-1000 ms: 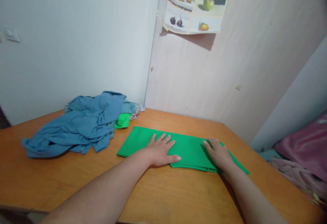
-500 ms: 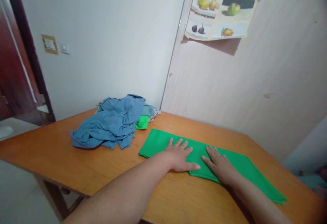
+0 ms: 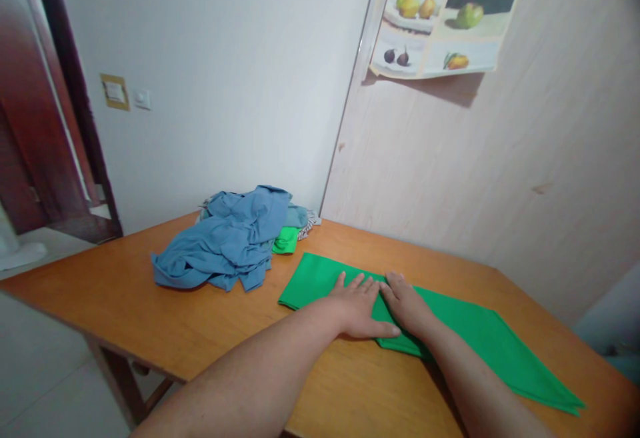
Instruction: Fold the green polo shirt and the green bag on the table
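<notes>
A folded green cloth, possibly a garment, lies flat across the wooden table. On its left half rests my left hand, palm down with the fingers spread. My right hand lies on the same cloth just to the right, its fingertips close to those of the left. The right fingers are stretched out and partly overlap one another in view. Neither hand grips anything. The cloth's right end tapers to a layered corner.
To the left of the cloth sits a crumpled pile of blue clothes, with a bright green piece and striped fabric beneath. Walls stand behind the table, one bearing a fruit print. A dark red door is at far left.
My right hand has slid left over the green cloth toward my left hand, which stays in place on it. The whole view has shifted slightly.
</notes>
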`<action>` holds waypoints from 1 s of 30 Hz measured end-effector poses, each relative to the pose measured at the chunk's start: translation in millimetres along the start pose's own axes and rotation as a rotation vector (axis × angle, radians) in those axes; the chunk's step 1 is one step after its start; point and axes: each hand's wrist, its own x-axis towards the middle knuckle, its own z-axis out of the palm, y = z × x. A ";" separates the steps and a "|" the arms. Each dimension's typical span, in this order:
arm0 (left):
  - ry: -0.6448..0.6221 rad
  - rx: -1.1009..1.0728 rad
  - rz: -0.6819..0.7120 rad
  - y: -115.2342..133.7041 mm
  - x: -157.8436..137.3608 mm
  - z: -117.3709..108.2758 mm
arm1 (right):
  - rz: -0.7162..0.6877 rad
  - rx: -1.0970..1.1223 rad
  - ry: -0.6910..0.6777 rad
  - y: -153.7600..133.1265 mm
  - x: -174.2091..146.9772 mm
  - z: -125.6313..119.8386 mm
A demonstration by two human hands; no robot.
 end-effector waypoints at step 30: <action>0.255 0.063 -0.334 -29.4 11.4 -3.4 | -0.093 -0.088 -0.063 -18.8 -9.3 8.3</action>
